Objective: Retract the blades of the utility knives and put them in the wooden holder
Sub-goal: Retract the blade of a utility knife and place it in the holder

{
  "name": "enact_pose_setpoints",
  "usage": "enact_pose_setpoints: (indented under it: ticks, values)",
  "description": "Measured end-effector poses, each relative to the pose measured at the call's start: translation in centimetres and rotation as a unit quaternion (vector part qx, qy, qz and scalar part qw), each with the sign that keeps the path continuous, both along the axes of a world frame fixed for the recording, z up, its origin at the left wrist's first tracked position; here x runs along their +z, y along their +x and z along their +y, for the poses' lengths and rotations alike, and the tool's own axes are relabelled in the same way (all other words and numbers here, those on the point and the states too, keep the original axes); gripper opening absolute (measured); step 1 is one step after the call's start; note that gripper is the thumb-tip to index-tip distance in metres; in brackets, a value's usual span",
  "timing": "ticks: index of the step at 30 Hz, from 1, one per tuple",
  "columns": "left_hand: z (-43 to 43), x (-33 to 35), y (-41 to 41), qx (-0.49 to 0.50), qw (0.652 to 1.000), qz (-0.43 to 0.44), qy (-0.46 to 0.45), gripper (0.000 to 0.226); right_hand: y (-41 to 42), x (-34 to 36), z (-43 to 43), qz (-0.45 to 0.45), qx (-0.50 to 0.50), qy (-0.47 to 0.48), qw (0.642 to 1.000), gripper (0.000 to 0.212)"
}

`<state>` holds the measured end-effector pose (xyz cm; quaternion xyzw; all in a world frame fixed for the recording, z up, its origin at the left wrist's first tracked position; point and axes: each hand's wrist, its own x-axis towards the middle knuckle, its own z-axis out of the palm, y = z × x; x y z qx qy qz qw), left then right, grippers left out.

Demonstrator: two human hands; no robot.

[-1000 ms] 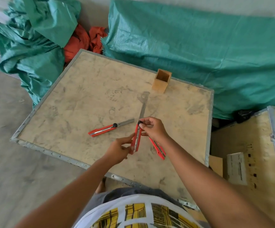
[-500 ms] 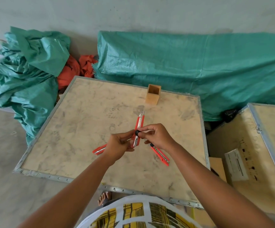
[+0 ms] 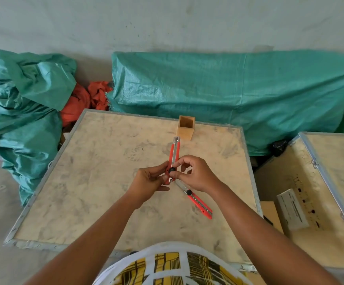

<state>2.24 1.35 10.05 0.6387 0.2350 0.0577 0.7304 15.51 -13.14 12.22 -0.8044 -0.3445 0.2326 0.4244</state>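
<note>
- Both hands hold one red plastic utility knife above the pale, scuffed plywood table with its metal edging.
- The left hand has its grip clamped on the lower end of the knife's handle, thumb and fingers pinching it from the left side.
- The right hand has its grip clamped on the same knife, thumb and forefinger at the black slider knob.
- The held knife points away from the person; its metal tip sits just in front of the small square wooden holder, not touching it.
- The holder stands upright near the table's far edge, its open top showing nothing inside.
- A second red utility knife lies flat on the table, partly under the right hand, with its handle angled toward the person's right.
- Green woven tarpaulin is heaped behind the table, with orange cloth beside it.
</note>
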Motion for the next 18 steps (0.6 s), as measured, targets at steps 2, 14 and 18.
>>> enact_pose_setpoints:
  ticks: [2, 14, 18]
  values:
    - [0.3, 0.1, 0.7, -0.008, 1.000, -0.006, 0.013, 0.043, 0.6, 0.1, 0.3, 0.001, -0.012, -0.001, 1.000, 0.023]
    - [0.1, 0.5, 3.5, -0.020, 1.000, -0.004, 0.021, 0.045, 3.0, 0.6, -0.5, -0.002, 0.002, 0.015, 1.000, 0.026]
    - [-0.4, 0.5, 4.1, -0.013, 1.000, 0.004, 0.003, 0.045, 3.3, 0.1, -0.8, -0.024, -0.007, 0.016, 1.000, 0.025]
